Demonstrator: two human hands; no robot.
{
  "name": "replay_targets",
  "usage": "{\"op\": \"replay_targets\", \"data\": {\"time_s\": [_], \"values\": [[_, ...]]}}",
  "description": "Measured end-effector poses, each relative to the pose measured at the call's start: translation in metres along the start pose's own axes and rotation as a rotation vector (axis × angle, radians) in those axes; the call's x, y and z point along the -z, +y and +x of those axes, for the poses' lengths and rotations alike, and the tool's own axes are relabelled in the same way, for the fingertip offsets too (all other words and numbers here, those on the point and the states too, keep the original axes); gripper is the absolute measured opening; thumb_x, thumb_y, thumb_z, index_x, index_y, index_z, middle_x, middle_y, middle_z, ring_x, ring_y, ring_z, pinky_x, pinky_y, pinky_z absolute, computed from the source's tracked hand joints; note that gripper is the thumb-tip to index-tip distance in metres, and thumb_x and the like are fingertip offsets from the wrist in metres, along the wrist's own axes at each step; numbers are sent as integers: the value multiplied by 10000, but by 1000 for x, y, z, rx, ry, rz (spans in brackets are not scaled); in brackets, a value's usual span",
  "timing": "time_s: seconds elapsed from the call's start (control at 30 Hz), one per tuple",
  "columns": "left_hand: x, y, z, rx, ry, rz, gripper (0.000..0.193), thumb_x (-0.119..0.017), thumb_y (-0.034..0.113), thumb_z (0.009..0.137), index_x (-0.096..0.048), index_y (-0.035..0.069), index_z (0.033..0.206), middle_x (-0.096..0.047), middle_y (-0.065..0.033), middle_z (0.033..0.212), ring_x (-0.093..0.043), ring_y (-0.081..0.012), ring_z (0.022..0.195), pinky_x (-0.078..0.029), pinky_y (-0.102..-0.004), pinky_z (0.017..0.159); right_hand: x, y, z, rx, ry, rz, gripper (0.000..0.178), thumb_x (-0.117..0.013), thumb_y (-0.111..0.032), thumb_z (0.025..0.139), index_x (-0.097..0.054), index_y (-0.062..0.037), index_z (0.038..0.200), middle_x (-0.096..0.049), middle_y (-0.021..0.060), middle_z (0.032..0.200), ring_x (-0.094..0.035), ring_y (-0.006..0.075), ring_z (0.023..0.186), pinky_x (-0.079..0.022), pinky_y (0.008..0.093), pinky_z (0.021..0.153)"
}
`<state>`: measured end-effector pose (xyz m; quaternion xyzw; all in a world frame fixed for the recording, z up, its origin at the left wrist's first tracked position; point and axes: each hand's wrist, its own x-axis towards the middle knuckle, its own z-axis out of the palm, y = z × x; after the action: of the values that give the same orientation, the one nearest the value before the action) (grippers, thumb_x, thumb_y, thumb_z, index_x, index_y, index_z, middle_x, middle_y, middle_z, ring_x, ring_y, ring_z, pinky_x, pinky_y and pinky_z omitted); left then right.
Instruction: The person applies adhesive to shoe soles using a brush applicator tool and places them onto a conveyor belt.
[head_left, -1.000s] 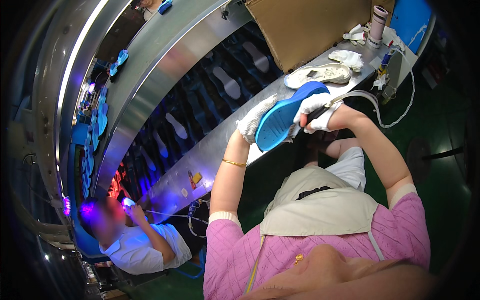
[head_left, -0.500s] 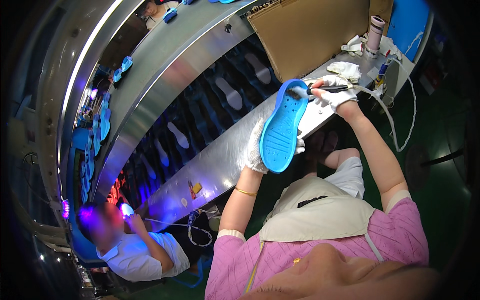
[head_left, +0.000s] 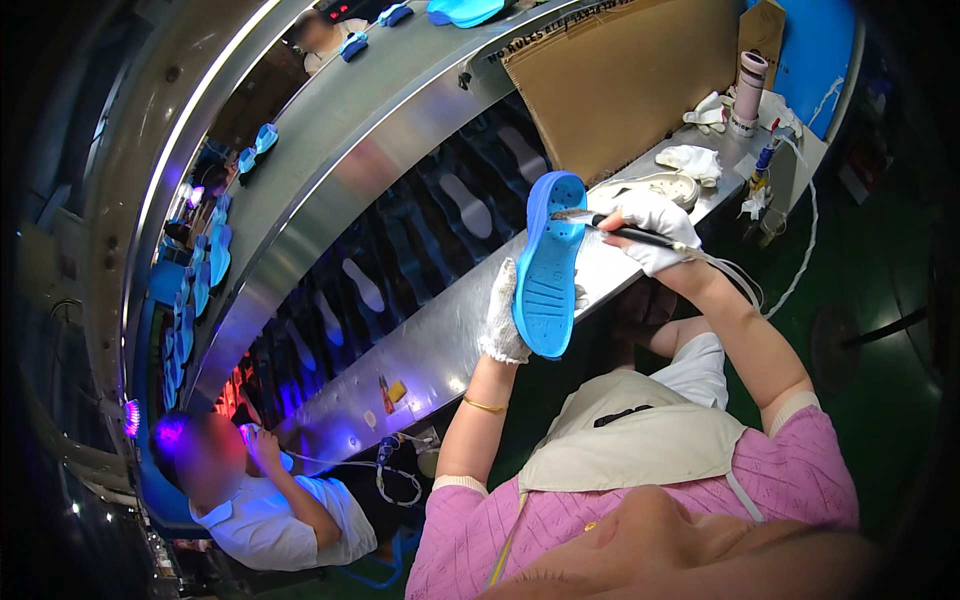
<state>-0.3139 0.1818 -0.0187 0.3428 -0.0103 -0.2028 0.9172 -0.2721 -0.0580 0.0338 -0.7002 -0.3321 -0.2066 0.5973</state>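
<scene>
A blue shoe sole (head_left: pixel 546 290), tilted with its hollowed inner side showing, is held up over the edge of the metal ledge. My left hand (head_left: pixel 502 322), in a white knit glove, grips it along its left side; some of the fingers are hidden behind the sole. In my right hand (head_left: pixel 655 228), gloved in white with bare fingertips, is a black-handled brush (head_left: pixel 640 236) with a pale tube running from its back end. The brush tip meets the inside of the sole near its upper end.
Beyond the sole, a pale sole (head_left: pixel 672 186) and white gloves (head_left: pixel 690 162) lie on the metal ledge (head_left: pixel 440 335), near a pink bottle (head_left: pixel 750 88) and a cardboard sheet (head_left: pixel 625 85). Blue soles (head_left: pixel 220 255) line the conveyor (head_left: pixel 330 110). A co-worker (head_left: pixel 285 500) sits at lower left.
The sole has shifted slightly left and turned more edge-on. My right hand has moved down and a little left, bringing the brush tip lower. The pale sole behind now shows more.
</scene>
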Motion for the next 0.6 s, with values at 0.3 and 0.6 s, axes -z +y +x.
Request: {"op": "replay_targets", "data": {"time_s": [0.3,0.6], "values": [[-4,28,5,-123,241,170,723,-446,610,957,-487,7,1352,-638,-198,1187,-678,-310,984,-571,-439,868,-7,-24,-1,95,-305,-44,200,-727,44,758,-693,-76,915,-673,89,899,-657,235,811,-516,307,698],[-67,144,25,-324,-288,162,855,-249,673,963,-364,-34,1430,-584,-254,1241,-646,-444,994,-528,-567,918,14,-53,8,202,-48,-196,215,-783,19,695,-689,-89,854,-682,94,868,-657,239,774,-510,319,705]]}}
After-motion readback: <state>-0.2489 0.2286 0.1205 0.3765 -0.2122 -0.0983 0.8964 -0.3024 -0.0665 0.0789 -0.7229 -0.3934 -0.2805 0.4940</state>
